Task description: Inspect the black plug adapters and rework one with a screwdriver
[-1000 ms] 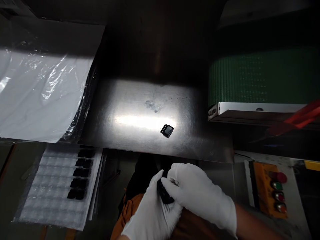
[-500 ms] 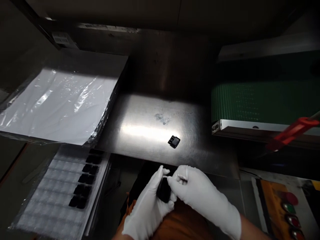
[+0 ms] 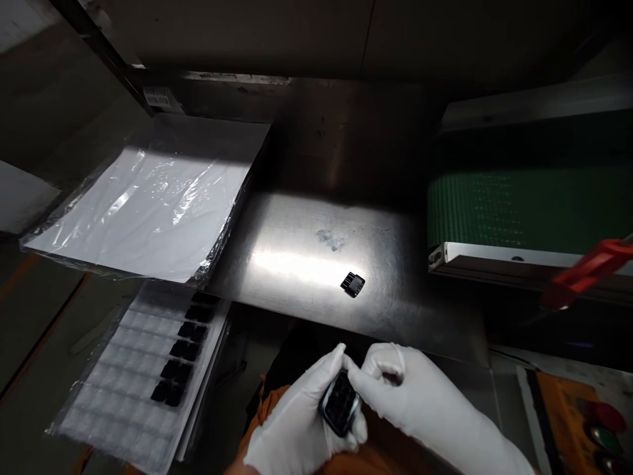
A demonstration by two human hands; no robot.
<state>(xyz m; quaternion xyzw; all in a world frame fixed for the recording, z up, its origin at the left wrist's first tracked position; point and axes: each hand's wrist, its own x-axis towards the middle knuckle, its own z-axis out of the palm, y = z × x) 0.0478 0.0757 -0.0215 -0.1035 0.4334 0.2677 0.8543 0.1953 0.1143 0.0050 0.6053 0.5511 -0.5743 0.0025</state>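
Observation:
My left hand (image 3: 306, 415), in a white glove, is closed around a small black plastic part (image 3: 340, 404) with rounded corners and a ribbed or hollow inner face. A pale line runs along its edge. My right hand (image 3: 405, 389), also gloved in white, has thumb and forefinger pinched at the part's upper right edge; whether they hold anything else is hidden. Beyond my hands, a second small black plastic piece (image 3: 353, 284) with slots at one end lies on the metal table (image 3: 297, 297).
On the left, a plastic-wrapped white stack (image 3: 148, 211) overlaps the table. Below it is a clear compartment tray (image 3: 119, 376) with several black pieces along one side. To the right are a green conveyor belt (image 3: 519, 204), a red-handled screwdriver (image 3: 588, 274) and an orange button box (image 3: 568, 415).
The part in my left hand has turned, so its ribbed inner face now shows instead of a plain dark one. My right fingers stay at its upper edge. The whole view has shifted slightly.

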